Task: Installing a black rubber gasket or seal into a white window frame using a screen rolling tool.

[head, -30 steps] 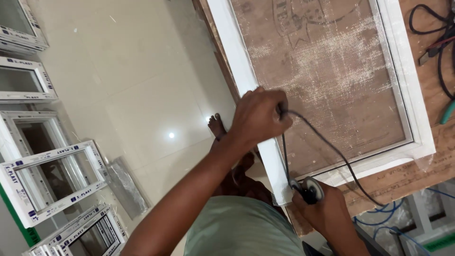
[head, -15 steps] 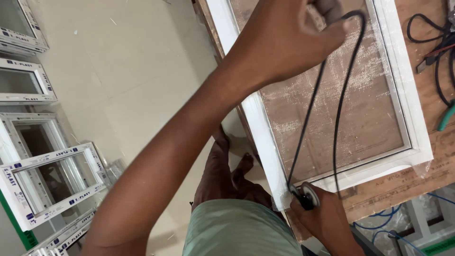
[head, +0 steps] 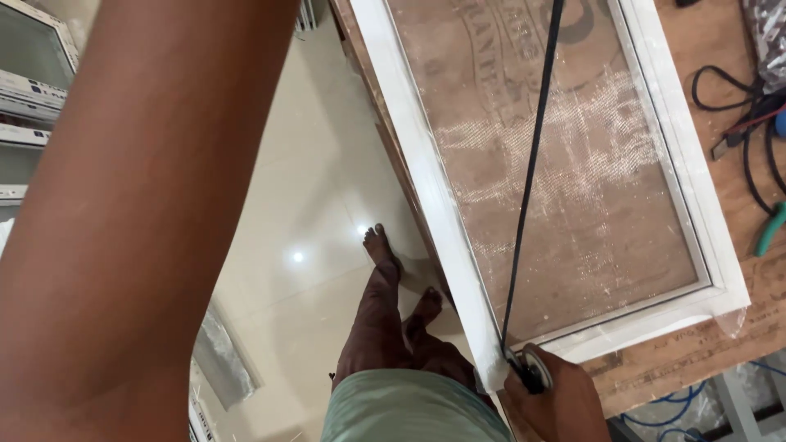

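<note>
Since half a second ago our left arm has risen out of frame, hand unseen, so we cannot tell its fingers. Black gasket cord (head: pixel 528 172) runs taut from above to the white frame (head: pixel 426 188) corner on the worktop (head: pixel 696 352). Right hand (head: pixel 553 405) fingers grip a small roller tool (head: pixel 530 368) there. Keep the cord straight over the groove, roller pressed square.
</note>
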